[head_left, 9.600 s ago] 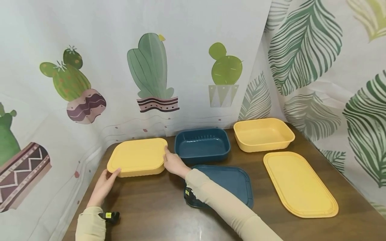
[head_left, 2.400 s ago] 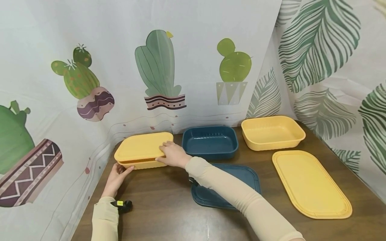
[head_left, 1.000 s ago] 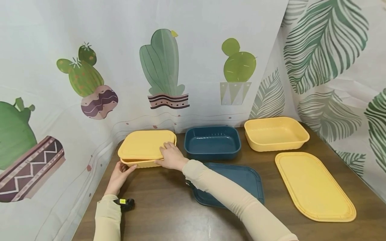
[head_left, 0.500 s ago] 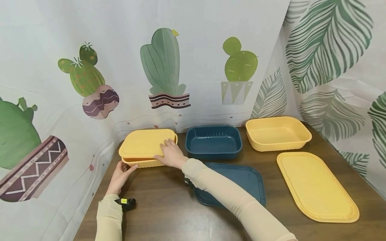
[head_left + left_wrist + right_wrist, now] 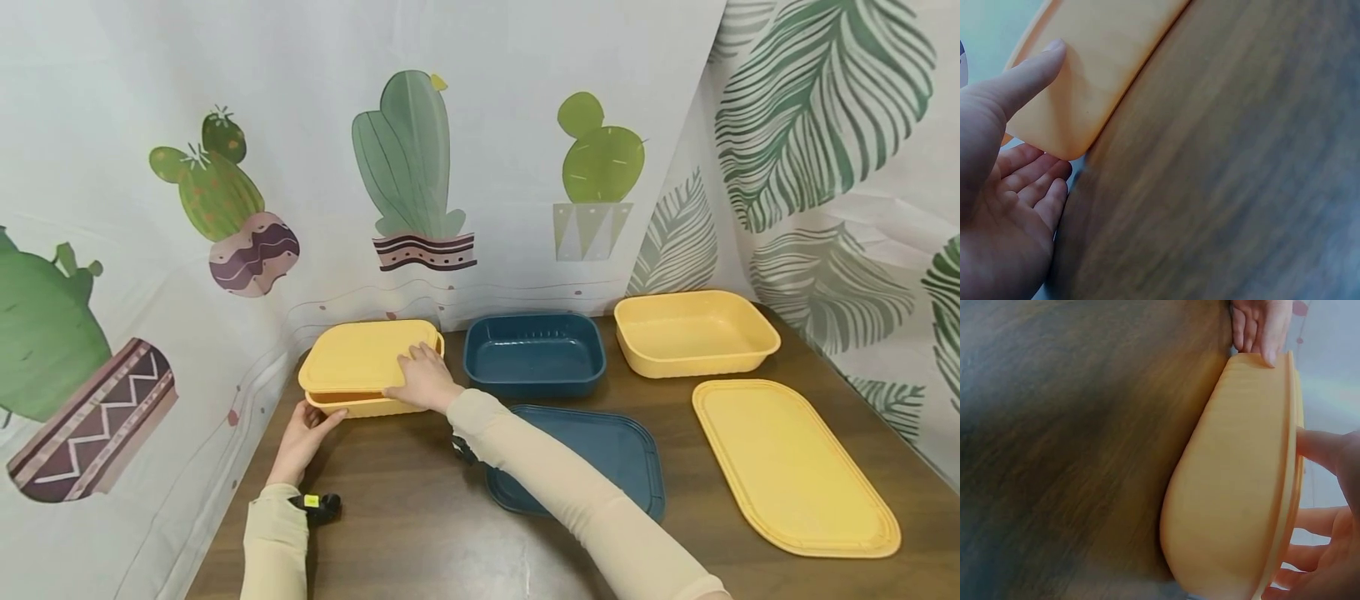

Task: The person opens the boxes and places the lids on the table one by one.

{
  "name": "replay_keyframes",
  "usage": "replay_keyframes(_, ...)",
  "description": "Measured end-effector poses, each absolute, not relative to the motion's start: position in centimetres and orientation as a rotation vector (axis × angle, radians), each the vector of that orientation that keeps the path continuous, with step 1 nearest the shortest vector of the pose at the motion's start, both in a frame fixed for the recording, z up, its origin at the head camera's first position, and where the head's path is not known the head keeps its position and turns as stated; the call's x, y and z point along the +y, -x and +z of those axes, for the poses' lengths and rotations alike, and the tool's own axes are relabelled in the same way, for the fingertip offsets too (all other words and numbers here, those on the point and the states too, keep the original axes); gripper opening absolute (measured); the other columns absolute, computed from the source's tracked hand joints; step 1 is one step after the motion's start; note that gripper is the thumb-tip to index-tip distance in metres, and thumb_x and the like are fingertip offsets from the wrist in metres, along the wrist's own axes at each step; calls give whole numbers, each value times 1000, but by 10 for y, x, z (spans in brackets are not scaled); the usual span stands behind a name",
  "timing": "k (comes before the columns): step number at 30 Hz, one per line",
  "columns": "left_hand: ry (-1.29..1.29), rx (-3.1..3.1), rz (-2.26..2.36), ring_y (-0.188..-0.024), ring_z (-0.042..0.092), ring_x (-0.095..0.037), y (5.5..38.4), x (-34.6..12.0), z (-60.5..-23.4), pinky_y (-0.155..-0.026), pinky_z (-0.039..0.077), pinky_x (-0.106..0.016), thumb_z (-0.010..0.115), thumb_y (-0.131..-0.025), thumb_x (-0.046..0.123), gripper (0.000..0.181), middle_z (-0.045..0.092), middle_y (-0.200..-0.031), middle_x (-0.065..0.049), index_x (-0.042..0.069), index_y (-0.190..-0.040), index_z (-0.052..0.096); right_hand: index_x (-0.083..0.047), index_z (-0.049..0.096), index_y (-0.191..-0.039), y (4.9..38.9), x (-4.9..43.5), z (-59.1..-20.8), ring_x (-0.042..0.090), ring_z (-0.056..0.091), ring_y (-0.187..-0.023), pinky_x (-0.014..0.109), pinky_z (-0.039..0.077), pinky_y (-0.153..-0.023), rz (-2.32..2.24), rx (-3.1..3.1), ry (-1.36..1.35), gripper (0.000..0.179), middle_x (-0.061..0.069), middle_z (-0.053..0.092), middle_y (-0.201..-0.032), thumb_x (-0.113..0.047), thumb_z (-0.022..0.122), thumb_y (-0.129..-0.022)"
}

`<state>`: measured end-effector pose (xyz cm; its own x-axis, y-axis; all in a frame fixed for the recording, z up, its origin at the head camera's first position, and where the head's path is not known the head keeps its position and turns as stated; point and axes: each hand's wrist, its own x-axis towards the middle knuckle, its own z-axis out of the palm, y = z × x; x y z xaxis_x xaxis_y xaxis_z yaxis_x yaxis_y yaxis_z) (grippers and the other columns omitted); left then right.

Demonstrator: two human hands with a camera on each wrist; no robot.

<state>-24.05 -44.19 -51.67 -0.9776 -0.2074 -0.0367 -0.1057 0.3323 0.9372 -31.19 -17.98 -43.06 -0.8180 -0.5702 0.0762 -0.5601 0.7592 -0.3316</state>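
A yellow rectangular container (image 5: 386,407) stands at the back left of the table. Its yellow lid (image 5: 360,357) lies over it out of line, leaving a dark gap along the front and a strip of rim bare at the right. My left hand (image 5: 302,435) holds the container's front left corner; the left wrist view has the thumb on the wall (image 5: 1100,69) and the fingers bent by the corner. My right hand (image 5: 426,379) grips the lid's right part, thumb at the front edge and fingers on top. The right wrist view shows the thumb and fingertips along the lid's edge.
Right of it stands an uncovered dark blue container (image 5: 534,388), with a blue lid (image 5: 600,454) in front, partly under my right forearm. Farther right are another uncovered yellow container (image 5: 697,367) and a flat yellow lid (image 5: 795,467). A patterned cloth (image 5: 510,183) hangs close behind the table.
Earlier the lid sat flush on the container, with a hand at either side. My right hand has since moved onto the lid, which has come out of line. Lately there is hardly any motion.
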Motion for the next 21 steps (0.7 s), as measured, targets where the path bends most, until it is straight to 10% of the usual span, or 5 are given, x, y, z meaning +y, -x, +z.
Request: replay_keyframes(21, -292, -2492, -1733, -149, 21, -41, 242, -443, -517, -119, 20, -55, 78, -90, 37, 96, 25, -160, -26, -2, -155, 20, -12, 54, -146, 319, -188, -434, 32, 32, -146, 46, 24, -119, -540, 2918, 898, 62, 15, 41, -155, -43, 67, -94)
